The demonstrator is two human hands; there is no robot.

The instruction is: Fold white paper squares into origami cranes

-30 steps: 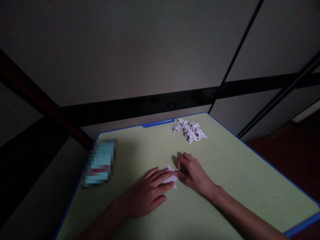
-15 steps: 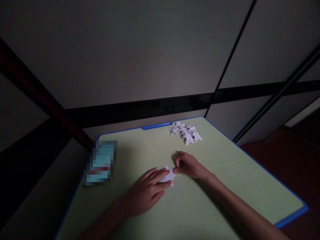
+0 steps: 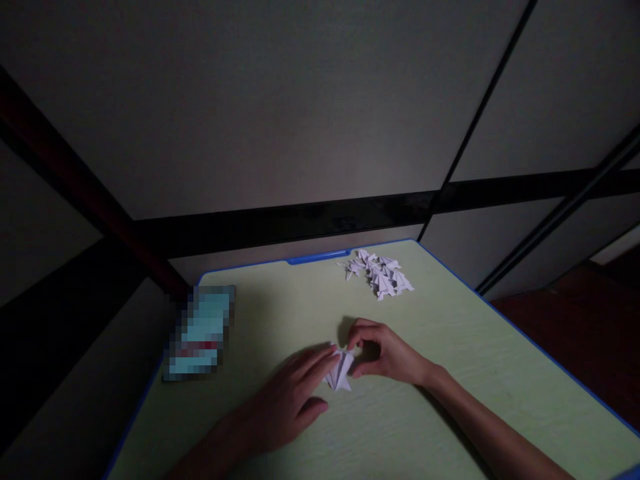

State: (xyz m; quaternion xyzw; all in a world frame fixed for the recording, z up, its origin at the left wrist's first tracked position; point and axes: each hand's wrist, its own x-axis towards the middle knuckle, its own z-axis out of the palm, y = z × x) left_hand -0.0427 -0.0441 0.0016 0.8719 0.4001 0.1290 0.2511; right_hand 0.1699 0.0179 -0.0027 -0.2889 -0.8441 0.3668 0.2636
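Note:
A small folded white paper figure (image 3: 341, 373) lies on the pale green table, with creases fanning across its visible face and pointed corners. My left hand (image 3: 295, 393) is open with its fingers stretched out, the fingertips resting on the figure's left part and hiding it. At its right edge is my right hand (image 3: 383, 350), fingers curled and thumb parted from the index finger in a C shape. The fingertips are at the paper's edge; whether they press on it is hard to make out.
A pile of several similar folded paper figures (image 3: 383, 273) lies near the table's far edge. At the left is a blurred light-blue flat object (image 3: 203, 333). The table (image 3: 280, 307) has a blue rim and stands against panelled doors (image 3: 300, 120).
The paper figure now shows a different, pleated face and sits turned. My right thumb has moved away from its index finger. My left fingers have drawn closer together. The view has shifted slightly.

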